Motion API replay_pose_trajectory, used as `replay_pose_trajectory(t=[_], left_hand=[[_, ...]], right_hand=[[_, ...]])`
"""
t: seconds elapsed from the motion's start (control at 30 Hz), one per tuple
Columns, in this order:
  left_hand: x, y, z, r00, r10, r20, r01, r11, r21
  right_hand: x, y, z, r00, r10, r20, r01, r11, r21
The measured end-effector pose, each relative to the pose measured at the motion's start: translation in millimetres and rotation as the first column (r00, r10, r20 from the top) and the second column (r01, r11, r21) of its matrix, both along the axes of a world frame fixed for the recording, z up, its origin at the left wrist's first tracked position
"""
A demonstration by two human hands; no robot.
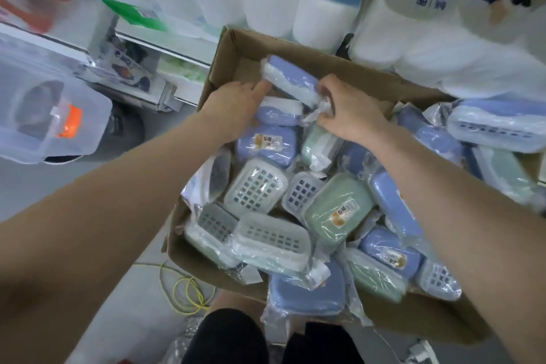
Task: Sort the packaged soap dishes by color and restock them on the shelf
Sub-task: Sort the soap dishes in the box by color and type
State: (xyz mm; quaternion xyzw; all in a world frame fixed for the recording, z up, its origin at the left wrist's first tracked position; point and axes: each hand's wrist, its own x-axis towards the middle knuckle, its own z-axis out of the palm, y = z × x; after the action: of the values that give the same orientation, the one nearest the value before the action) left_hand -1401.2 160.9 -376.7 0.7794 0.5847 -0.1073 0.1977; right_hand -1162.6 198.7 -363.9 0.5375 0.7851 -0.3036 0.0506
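A cardboard box [227,47] on the floor holds several plastic-wrapped soap dishes, blue and green mixed. At its far end a blue soap dish [291,75] is tilted up above the pile. My right hand [344,114] grips the crinkled wrapper at its near end. My left hand [233,109] reaches in beside it, fingertips touching its left end. A green soap dish [338,211] lies label-up in the middle of the box. More blue soap dishes [499,124] are heaped at the right.
Large packs of white toilet rolls [266,3] stand behind the box. A shelf [153,44] with packaged goods is at the left, with a clear plastic container [44,115] below it. A yellow cable [189,292] lies on the floor near my legs.
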Motion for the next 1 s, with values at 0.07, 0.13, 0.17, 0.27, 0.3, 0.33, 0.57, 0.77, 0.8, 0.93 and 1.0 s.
replay_pose_trajectory(t=[0.07,0.13,0.17,0.27,0.3,0.33,0.57,0.77,0.8,0.93,1.0], left_hand=[[-8,0,4,0.997,-0.020,0.072,0.026,0.996,-0.087],[-16,4,8,0.997,-0.018,0.074,0.031,0.983,-0.178],[-19,6,9,0.998,-0.015,0.064,0.028,0.979,-0.203],[-21,7,4,1.000,-0.028,0.012,0.029,0.990,-0.136],[-19,5,1,1.000,-0.029,0.003,0.029,0.998,-0.064],[-17,3,-1,1.000,-0.014,0.000,0.014,1.000,0.002],[-12,-1,-7,0.995,0.074,0.071,-0.085,0.984,0.155],[-20,1,-6,0.990,-0.017,0.139,-0.006,0.986,0.164],[-21,-2,-8,0.991,-0.017,0.133,-0.006,0.985,0.172],[-16,-5,-15,0.990,0.031,0.140,-0.060,0.977,0.206],[-12,-2,-18,0.992,0.070,0.101,-0.089,0.975,0.202]], right_hand=[[-1,-3,1,0.998,-0.055,0.028,0.055,0.998,-0.024],[-1,-6,-3,0.994,-0.113,0.013,0.113,0.993,-0.022],[-1,-6,-6,0.991,-0.137,0.006,0.137,0.990,-0.015],[-5,-3,-10,0.985,-0.174,0.016,0.175,0.984,-0.035],[-7,-1,-11,0.985,-0.170,0.021,0.171,0.984,-0.054],[-9,1,-11,0.986,-0.168,0.012,0.168,0.983,-0.071],[-14,3,2,0.977,-0.202,-0.073,0.186,0.965,-0.187],[-22,-13,-9,0.958,-0.245,-0.152,0.204,0.949,-0.241],[-22,-13,-11,0.940,-0.299,-0.165,0.254,0.935,-0.250],[-12,-12,-12,0.933,-0.337,-0.128,0.312,0.932,-0.183],[-6,-15,-8,0.956,-0.269,-0.115,0.267,0.963,-0.031]])
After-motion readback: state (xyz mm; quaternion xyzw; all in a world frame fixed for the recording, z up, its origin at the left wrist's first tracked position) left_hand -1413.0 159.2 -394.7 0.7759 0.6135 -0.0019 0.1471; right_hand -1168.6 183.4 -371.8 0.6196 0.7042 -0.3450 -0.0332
